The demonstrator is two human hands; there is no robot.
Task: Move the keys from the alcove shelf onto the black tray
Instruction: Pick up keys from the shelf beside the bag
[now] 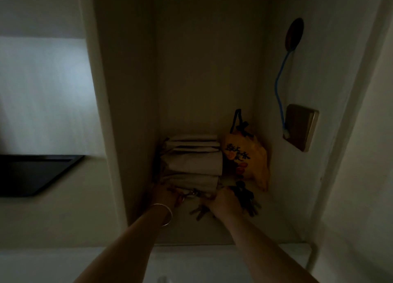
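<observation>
Dim recess enclosed by pale plastered walls (208,69), brass-coloured square switch plate (301,127) mounted on the right wall, thin blue cable (278,86) hung beside it, daylight cast on the left wall.

The tray (32,172) is black. The bag (251,159) is yellow with dark characters and red-orange marks. The folded cloths (191,165) are beige. The cable (279,86) is blue, the wall plate (301,126) brownish gold, the bracelet (164,213) silver, and the keys (246,199) dark.
</observation>
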